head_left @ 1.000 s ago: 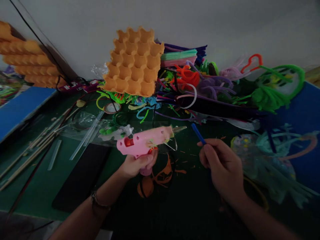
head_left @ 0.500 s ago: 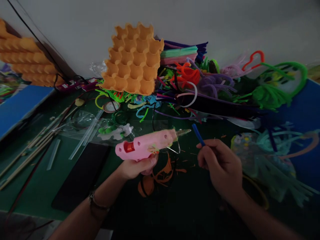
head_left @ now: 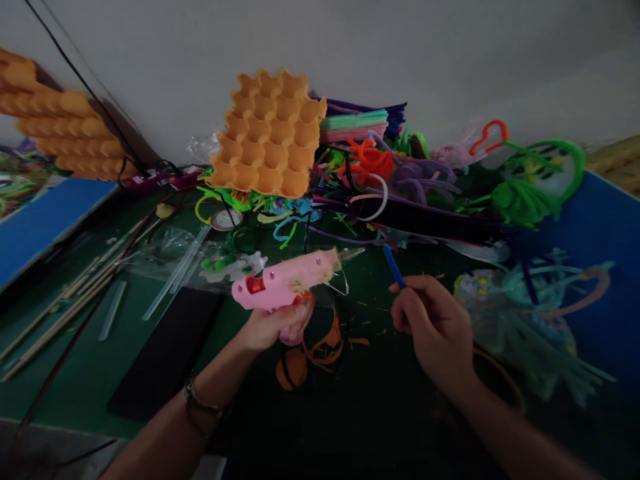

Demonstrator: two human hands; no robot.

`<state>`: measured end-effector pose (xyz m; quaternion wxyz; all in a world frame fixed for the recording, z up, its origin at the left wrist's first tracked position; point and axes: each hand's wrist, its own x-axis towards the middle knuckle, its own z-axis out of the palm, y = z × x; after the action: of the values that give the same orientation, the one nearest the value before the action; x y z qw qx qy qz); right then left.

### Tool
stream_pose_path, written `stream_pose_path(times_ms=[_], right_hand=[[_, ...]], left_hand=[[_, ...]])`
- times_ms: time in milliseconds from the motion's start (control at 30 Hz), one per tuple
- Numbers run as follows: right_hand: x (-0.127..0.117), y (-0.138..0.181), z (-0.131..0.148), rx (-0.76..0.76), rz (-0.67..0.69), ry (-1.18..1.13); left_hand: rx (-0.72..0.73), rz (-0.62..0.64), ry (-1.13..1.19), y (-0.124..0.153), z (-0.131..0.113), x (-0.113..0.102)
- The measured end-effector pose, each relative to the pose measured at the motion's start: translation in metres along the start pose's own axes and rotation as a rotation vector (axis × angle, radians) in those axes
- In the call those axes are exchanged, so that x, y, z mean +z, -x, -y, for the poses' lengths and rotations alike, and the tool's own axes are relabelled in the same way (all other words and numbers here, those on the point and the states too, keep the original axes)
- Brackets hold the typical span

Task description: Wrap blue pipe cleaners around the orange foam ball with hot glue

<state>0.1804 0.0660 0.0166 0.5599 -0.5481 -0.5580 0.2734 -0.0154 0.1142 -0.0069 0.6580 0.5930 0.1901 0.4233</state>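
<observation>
One pink glue gun [head_left: 285, 280] sits in the left hand [head_left: 270, 327], with fingers wrapped around its handle, and its tip points right. The right hand [head_left: 435, 327] pinches a thin blue strip [head_left: 393, 265] between thumb and finger, with one end sticking up toward the far side. Half a second ago the gun's tip was almost at that end; now the gap is a bit bigger, because the gun has pulled back a little to the left. The red trigger [head_left: 302, 298] shows again too, so I think the squeeze has eased. That means the tip and the strip are apart, and no glue can go straight across; I cannot tell if any glue is on the strip. Under the gun, on the green table [head_left: 60, 397], lie an orange ball [head_left: 297, 370] and orange scraps [head_left: 357, 341], so things are messy down there. A thin wire stand [head_left: 346, 285] pokes out below the tip and could catch on something. To the left are a flat black slab [head_left: 163, 353], clear sticks [head_left: 176, 273] and wooden sticks [head_left: 103, 280]. A bumpy orange tray [head_left: 270, 143] and a heap of fuzzy stems [head_left: 375, 160] fill the far side. A see-through bag [head_left: 530, 360] crowds the right hand.
</observation>
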Motion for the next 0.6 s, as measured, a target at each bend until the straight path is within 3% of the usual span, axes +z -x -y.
stream_pose_path(times_ms=[300, 600], right_hand=[[-0.0028, 0.0020, -0.0010, -0.051, -0.002, 0.084], [-0.0026, 0.0013, 0.0052, -0.052, 0.016, 0.131]], left_hand=[[-0.028, 0.077, 0.013, 0.0020, 0.0014, 0.0022], [-0.073, 0.049, -0.006, 0.0026, 0.0001, 0.0001]])
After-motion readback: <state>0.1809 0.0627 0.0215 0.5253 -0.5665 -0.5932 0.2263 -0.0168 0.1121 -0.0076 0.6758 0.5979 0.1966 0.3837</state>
